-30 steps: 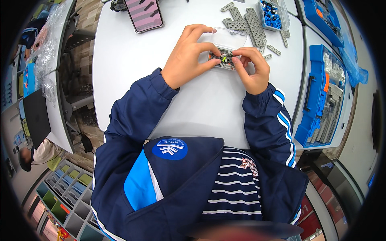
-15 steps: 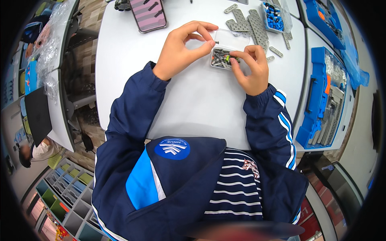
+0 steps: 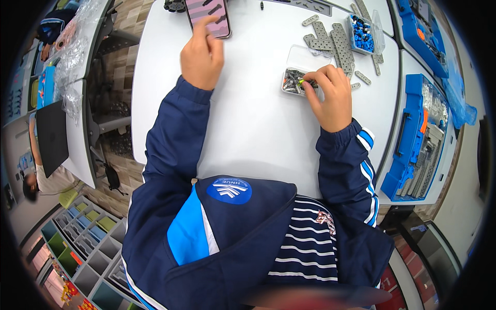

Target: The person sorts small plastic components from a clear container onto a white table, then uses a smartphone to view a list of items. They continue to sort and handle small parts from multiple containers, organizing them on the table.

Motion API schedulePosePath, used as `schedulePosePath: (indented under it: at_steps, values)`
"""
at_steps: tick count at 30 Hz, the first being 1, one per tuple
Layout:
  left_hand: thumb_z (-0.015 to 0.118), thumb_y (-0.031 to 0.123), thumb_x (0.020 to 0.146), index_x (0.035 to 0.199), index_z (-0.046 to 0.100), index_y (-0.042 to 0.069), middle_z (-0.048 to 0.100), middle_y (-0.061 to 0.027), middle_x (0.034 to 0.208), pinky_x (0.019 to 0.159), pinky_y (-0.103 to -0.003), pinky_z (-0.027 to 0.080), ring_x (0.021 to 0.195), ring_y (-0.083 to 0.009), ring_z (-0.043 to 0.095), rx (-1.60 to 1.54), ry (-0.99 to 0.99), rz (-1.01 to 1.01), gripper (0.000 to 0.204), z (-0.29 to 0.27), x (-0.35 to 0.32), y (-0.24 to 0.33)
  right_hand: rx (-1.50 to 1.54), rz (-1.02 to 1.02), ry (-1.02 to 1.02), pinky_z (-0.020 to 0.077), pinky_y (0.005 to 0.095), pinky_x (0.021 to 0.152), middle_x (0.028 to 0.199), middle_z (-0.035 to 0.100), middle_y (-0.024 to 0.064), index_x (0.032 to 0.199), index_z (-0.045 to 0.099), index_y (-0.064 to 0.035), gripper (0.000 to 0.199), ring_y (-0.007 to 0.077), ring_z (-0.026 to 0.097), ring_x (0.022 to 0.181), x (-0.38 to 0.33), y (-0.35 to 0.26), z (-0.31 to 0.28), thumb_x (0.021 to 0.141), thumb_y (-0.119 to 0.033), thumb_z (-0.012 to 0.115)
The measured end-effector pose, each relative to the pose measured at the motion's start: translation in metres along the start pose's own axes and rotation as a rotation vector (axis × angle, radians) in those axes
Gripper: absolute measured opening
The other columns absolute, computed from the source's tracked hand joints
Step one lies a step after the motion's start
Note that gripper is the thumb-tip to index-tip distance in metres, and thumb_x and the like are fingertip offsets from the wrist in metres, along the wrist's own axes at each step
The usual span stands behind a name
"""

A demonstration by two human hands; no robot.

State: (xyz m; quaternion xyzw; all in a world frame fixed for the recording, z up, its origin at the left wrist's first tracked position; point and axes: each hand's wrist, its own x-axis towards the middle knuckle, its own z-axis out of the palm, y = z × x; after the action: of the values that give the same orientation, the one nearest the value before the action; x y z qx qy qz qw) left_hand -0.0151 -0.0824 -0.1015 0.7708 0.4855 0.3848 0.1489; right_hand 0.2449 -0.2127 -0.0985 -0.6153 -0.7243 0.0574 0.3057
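My left hand (image 3: 202, 59) is over the lower part of a phone (image 3: 219, 26). Its index finger stretches onto the pink screen, which shows dark part shapes, and the thumb stands apart. Nothing shows in that hand. My right hand (image 3: 333, 98) is at a small clear plastic box (image 3: 283, 85) with its lid (image 3: 309, 57) folded back. Thumb and index finger come close together over the dark grey connector pins (image 3: 294, 77) inside, beside a yellow-green piece. Whatever lies between those fingertips is too small to make out.
Grey perforated beams (image 3: 338, 44) lie behind the box, next to a clear box of blue and black pins (image 3: 360, 33). A blue parts case (image 3: 411, 139) stands at the right. At the far left, a person sits by a black laptop (image 3: 51, 142).
My left hand has moved left from beside the pin box to the phone, its pinch opened. My right hand stays at the box. The whole view has shifted slightly.
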Motion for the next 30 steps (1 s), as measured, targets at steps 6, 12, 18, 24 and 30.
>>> schedulePosePath:
  at_steps: [6, 12, 18, 24, 30]
  values:
    - [0.052, 0.001, 0.089, 0.150, 0.047, 0.007, 0.065, -0.0119, 0.076, 0.060, -0.038, 0.053, 0.058, -0.0266, 0.063, 0.234, -0.007, -0.033, 0.061, 0.013, -0.014, -0.026, 0.076, 0.001, 0.007, 0.0399, 0.0367, 0.077, 0.091, 0.057, 0.0019, 0.091, 0.067, -0.0103, 0.014, 0.0231, 0.055, 0.087, -0.002, 0.003, 0.004, 0.080, -0.003, 0.074]
    - [0.054, 0.003, 0.086, 0.151, 0.041, 0.003, 0.066, -0.0126, 0.073, 0.057, -0.040, 0.054, 0.057, -0.0300, 0.066, 0.239, -0.126, 0.009, 0.066, 0.012, -0.013, -0.022, 0.080, -0.030, 0.025, 0.0401, 0.0367, 0.076, 0.091, 0.058, 0.0023, 0.092, 0.066, -0.0097, 0.015, 0.0235, 0.055, 0.086, -0.004, 0.004, 0.005, 0.080, -0.003, 0.073]
    - [0.054, 0.003, 0.087, 0.151, 0.039, -0.001, 0.066, -0.0125, 0.073, 0.055, -0.038, 0.054, 0.055, -0.0286, 0.065, 0.210, -0.045, -0.026, 0.066, 0.014, -0.016, -0.025, 0.103, -0.034, 0.035, 0.0399, 0.0363, 0.075, 0.090, 0.059, 0.0026, 0.092, 0.066, -0.0093, 0.014, 0.0235, 0.056, 0.085, -0.005, 0.003, 0.005, 0.081, -0.003, 0.072]
    - [0.053, 0.003, 0.088, 0.150, 0.039, -0.001, 0.066, -0.0126, 0.074, 0.056, -0.039, 0.054, 0.056, -0.0302, 0.065, 0.204, -0.035, -0.015, 0.064, 0.014, -0.016, -0.027, 0.108, -0.038, 0.044, 0.0399, 0.0361, 0.075, 0.089, 0.060, 0.0027, 0.092, 0.067, -0.0087, 0.014, 0.0232, 0.056, 0.084, -0.005, 0.003, 0.005, 0.081, -0.002, 0.073]
    - [0.048, -0.001, 0.091, 0.144, 0.047, 0.000, 0.060, -0.0080, 0.069, 0.058, -0.033, 0.050, 0.054, -0.0217, 0.059, 0.044, 0.005, -0.026, 0.052, 0.009, -0.012, -0.020, 0.197, -0.016, 0.093, 0.0432, 0.0337, 0.074, 0.089, 0.066, 0.0053, 0.095, 0.071, -0.0054, 0.012, 0.0209, 0.059, 0.080, -0.007, 0.007, 0.001, 0.083, -0.001, 0.074]
